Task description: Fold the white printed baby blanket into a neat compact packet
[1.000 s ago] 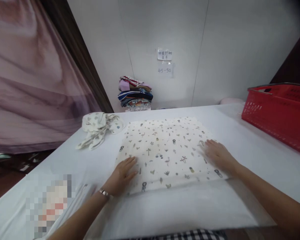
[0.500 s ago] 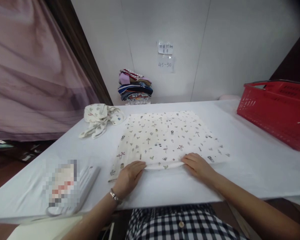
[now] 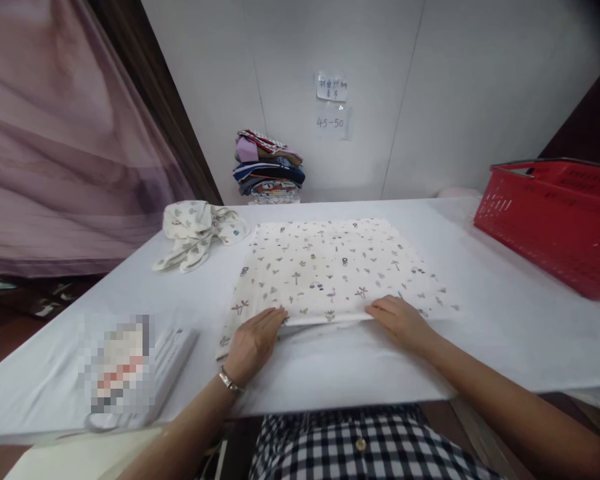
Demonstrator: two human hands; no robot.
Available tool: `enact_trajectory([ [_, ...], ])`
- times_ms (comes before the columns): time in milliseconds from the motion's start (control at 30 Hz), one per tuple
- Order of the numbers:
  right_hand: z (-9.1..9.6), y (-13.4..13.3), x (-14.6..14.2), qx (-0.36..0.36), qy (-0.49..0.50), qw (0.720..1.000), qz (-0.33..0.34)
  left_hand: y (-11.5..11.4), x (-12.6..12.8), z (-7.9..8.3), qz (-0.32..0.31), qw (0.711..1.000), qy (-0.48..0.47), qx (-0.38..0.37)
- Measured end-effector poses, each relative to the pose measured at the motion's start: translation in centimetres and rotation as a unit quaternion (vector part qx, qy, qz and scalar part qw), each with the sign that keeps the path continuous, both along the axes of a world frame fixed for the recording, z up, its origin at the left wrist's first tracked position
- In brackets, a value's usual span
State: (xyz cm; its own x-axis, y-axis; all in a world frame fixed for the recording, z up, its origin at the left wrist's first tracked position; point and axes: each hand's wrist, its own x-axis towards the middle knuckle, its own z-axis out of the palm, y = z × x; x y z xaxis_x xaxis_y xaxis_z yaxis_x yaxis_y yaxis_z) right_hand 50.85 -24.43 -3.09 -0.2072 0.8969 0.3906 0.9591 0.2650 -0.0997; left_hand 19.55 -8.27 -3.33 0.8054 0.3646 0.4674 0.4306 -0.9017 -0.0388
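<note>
Centrally on the white-covered worktop [image 3: 505,267], a cream, roughly rectangular fabric cloth with small palm prints [image 3: 320,267] is laid out, its near edge apparently pinched by the left hand [image 3: 255,343] and the right hand [image 3: 400,323], thumbs mostly hidden. Skewing or creasing could be caused by uneven pulling, since the left near corner is left outside the grip.

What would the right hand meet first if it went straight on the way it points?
The right hand would first meet the flat off-white printed fabric cloth, whose near edge it appears to touch. Beyond, whether it would brush the left hand looks uncertain.
</note>
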Motion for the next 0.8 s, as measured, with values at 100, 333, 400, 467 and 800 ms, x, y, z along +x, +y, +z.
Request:
enact_trajectory([
  [100,-0.1,0.0,0.6,0.004,0.009,1.000,0.001,-0.2,-0.1,-0.1,-0.013,0.999,0.013,0.039],
  [333,0.3,-0.8,1.2,-0.042,0.076,0.996,0.024,-0.1,-0.9,0.0,0.004,0.997,0.075,-0.003],
  [400,-0.2,-0.4,1.4,0.015,0.045,0.999,-0.004,0.3,-0.9,0.2,0.019,0.998,0.060,0.009],
  [467,-1.2,-0.1,1.7,0.044,0.001,0.999,-0.005,0.5,-1.0,0.3,0.020,0.998,0.065,0.014],
  [800,-3.4,-3.1,4.4,-0.046,-0.056,0.997,-0.020,1.1,-5.6,-0.8,0.112,0.984,0.132,-0.044],
])
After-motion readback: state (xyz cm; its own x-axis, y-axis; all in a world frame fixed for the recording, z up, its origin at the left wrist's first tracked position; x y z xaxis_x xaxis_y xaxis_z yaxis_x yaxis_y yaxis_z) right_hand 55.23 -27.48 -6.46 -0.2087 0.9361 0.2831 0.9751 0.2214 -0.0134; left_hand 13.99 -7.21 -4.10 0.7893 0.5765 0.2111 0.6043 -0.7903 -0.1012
